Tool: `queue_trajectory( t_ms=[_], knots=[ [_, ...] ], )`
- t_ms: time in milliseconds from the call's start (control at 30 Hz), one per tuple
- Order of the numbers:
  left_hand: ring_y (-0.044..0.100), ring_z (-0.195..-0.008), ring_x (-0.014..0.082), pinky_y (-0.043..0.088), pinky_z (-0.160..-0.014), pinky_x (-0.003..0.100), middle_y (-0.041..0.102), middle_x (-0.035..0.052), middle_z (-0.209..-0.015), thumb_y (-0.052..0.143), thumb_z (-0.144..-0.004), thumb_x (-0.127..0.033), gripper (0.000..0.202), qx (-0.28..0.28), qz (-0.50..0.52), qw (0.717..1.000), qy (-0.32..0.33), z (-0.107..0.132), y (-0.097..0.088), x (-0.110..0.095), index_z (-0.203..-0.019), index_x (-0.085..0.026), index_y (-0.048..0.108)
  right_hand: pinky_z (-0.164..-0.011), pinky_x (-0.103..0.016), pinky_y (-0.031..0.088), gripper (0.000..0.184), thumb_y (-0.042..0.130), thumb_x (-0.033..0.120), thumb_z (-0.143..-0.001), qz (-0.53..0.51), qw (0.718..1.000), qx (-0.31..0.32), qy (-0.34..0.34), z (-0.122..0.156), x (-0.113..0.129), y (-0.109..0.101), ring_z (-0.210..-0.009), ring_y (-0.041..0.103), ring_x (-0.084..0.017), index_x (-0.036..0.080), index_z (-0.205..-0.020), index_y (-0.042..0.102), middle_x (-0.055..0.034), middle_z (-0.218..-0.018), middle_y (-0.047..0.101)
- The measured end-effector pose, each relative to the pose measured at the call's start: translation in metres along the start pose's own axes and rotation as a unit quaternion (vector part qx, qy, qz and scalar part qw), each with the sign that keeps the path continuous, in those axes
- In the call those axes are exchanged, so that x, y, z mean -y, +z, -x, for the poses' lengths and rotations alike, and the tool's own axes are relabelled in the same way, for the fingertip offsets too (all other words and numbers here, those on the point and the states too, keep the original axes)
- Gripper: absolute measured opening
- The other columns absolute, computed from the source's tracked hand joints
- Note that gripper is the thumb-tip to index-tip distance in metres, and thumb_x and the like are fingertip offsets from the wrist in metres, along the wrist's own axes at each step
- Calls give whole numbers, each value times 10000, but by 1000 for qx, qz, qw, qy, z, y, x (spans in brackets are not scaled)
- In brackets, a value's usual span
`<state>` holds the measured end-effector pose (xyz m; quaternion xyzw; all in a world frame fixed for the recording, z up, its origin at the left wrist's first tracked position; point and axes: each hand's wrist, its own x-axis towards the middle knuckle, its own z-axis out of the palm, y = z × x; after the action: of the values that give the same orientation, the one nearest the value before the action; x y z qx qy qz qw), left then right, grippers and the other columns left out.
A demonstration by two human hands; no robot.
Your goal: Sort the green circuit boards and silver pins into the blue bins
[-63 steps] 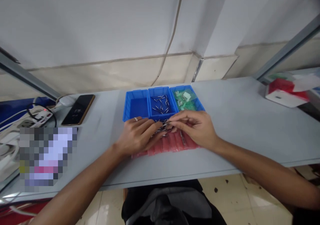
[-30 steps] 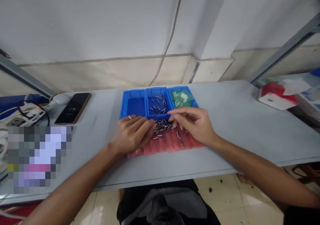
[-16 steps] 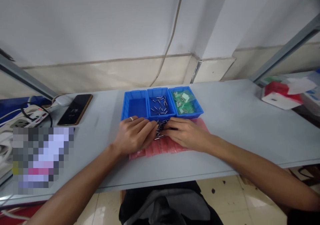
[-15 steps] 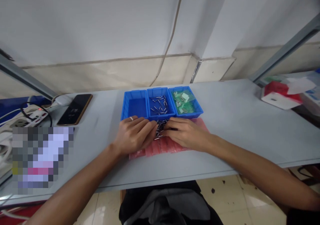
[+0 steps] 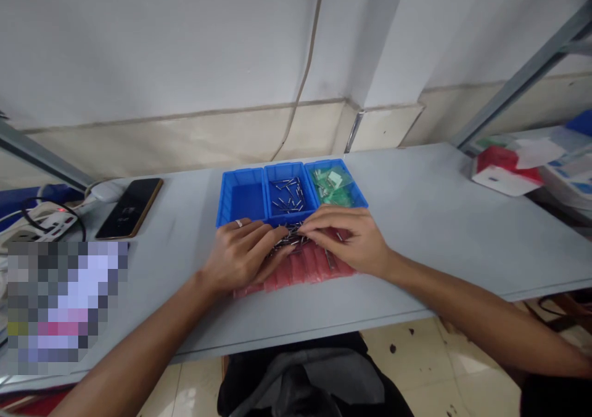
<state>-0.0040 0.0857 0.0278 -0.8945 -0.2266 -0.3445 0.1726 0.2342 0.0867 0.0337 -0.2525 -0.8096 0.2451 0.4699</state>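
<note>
Fencing in the metal pins (image 5: 292, 238) on red plastic (image 5: 300, 269) with a curled left hand (image 5: 238, 253), perhaps against scatter; picking at them with a bunched right hand (image 5: 358, 239), hard to tell if gripping with either; set just before the blue bins (image 5: 242, 202), presumably for short reach

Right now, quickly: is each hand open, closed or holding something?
Left hand: curved at the metal pins; grip unclear.
Right hand: nearly pinched over them; any hold cannot be told.

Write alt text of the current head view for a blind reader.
A person's left hand and right hand are at a pile of slim metal pieces on pink plastic. Behind, three blue bins stand in a row; the middle holds similar pieces, the right green plastic. A phone lies further left.
</note>
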Motion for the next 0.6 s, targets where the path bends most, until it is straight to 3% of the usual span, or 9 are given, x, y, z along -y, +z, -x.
queue_trajectory(
  t_ms=[233,433,600],
  knots=[
    [661,-652,110,449,-579,251,727,5,-820,640,-915,-163,111,-17,-6,1000,-4,5,3,3,-1016,-148,597,-716,-304,575,95,707,244,-884,-56,993,-22,99,2,5,0,-792,698,-154,226,-953,769,-30,-903,770],
    [642,-650,117,450,-585,267,713,3,-819,664,-913,-223,134,-18,9,1000,5,3,0,2,-996,-142,598,-597,-248,540,93,738,256,-858,-118,981,-30,153,1,7,-1,-723,674,-123,210,-930,772,-32,-899,760],
    [626,-653,129,439,-580,289,687,0,-794,568,-948,-209,76,-9,24,1000,-2,3,0,3,-896,-156,586,-490,-212,480,108,763,263,-834,-155,968,-18,197,0,4,-2,-572,598,-83,191,-913,774,-19,-799,749]
  ],
)
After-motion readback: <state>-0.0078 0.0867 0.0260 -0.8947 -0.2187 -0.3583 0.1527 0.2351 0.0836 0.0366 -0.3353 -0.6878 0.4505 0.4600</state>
